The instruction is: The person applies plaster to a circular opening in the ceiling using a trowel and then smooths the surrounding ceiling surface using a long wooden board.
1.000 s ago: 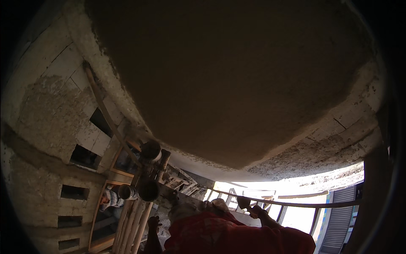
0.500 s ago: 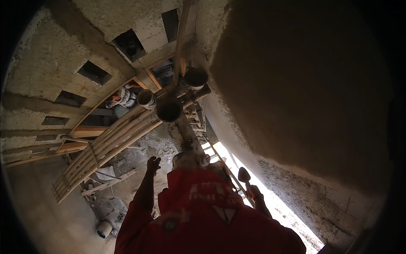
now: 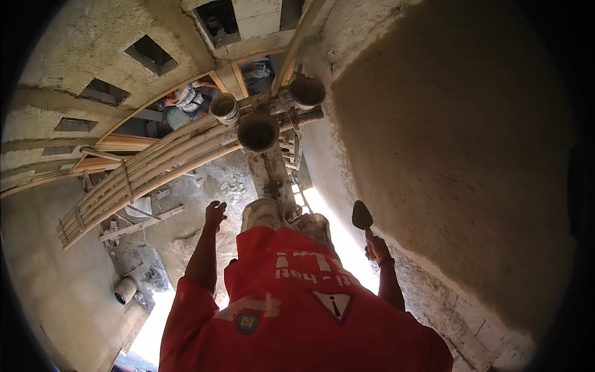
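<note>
My right hand (image 3: 376,250) is wrapped round the handle of a small pointed trowel (image 3: 362,216), its dark blade directed up and forward near the right wall. What is on the blade, if anything, cannot be made out. On the other side, my left hand (image 3: 215,214) is held out in the air with its fingers loosely bent and apart, holding nothing. Ahead of me a dark bucket (image 3: 258,149) stands at the far end of a narrow plank (image 3: 263,170). Beside it are a lighter bucket (image 3: 230,117) and another dark bucket (image 3: 308,106) close to the wall.
A bamboo-pole platform (image 3: 162,162) curves off to the left, above a floor with rubble (image 3: 232,183). The right wall (image 3: 434,155) carries a large darker plastered area. Another person (image 3: 187,99) is visible through a wooden-framed opening. An upright pole (image 3: 297,43) rises behind the buckets.
The view has shifted and brightened, so the buckets appear higher and farther right. My right hand has lifted the trowel slightly forward. My left hand remains raised, empty.
</note>
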`<state>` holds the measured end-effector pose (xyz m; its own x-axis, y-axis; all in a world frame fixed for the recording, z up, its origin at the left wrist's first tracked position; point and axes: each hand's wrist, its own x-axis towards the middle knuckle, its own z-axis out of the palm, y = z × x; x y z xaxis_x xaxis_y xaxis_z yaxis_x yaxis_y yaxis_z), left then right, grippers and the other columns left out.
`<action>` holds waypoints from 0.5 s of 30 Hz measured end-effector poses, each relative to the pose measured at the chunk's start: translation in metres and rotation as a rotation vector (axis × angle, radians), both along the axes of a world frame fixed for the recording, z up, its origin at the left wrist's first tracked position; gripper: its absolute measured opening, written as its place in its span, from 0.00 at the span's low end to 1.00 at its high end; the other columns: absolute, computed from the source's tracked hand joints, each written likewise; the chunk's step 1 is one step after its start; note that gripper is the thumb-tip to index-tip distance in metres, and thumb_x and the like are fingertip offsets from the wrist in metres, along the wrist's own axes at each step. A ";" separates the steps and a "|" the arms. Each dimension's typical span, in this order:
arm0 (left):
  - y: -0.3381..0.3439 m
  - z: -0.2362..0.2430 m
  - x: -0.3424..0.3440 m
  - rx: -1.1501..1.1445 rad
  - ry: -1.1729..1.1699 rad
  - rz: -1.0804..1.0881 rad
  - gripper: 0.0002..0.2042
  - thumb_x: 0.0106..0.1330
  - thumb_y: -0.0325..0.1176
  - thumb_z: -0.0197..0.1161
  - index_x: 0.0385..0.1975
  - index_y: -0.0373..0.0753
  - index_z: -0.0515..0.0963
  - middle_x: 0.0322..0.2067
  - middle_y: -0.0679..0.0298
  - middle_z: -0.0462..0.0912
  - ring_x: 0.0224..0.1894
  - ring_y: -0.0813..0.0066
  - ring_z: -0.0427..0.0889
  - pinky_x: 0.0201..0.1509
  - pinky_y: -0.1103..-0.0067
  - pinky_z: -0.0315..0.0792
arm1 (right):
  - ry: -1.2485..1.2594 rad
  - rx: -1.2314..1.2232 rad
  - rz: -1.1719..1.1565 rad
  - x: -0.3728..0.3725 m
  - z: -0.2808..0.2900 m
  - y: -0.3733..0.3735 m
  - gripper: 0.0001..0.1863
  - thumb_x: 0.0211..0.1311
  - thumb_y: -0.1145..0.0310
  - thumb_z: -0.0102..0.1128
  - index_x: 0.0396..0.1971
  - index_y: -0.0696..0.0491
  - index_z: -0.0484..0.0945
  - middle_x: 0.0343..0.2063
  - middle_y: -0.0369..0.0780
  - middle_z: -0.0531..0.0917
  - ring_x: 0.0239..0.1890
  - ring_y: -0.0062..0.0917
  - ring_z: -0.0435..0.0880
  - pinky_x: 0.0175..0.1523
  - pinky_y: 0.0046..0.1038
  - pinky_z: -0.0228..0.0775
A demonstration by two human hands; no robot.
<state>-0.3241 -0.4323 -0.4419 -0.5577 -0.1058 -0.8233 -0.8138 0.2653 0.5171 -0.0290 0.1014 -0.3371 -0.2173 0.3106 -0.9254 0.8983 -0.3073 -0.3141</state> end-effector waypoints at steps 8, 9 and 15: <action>-0.001 0.054 0.005 -0.053 0.097 0.027 0.27 0.58 0.36 0.60 0.55 0.28 0.66 0.41 0.50 0.78 0.40 0.65 0.80 0.33 0.75 0.78 | -0.007 -0.010 0.147 0.018 -0.021 -0.015 0.23 0.61 0.48 0.53 0.24 0.56 0.71 0.14 0.38 0.74 0.12 0.24 0.73 0.16 0.27 0.65; -0.004 0.053 0.018 -0.060 0.093 0.038 0.27 0.58 0.36 0.60 0.55 0.28 0.66 0.41 0.50 0.78 0.39 0.65 0.80 0.33 0.75 0.78 | -0.058 -0.017 0.161 0.023 -0.023 -0.016 0.24 0.61 0.48 0.53 0.24 0.57 0.72 0.15 0.39 0.75 0.12 0.25 0.75 0.16 0.28 0.67; -0.026 0.038 0.125 -0.070 -0.134 0.129 0.27 0.56 0.36 0.61 0.55 0.30 0.66 0.39 0.54 0.77 0.37 0.67 0.78 0.29 0.74 0.76 | -0.175 0.039 0.269 0.074 -0.033 -0.019 0.32 0.59 0.38 0.49 0.17 0.56 0.71 0.12 0.39 0.74 0.13 0.26 0.75 0.17 0.29 0.66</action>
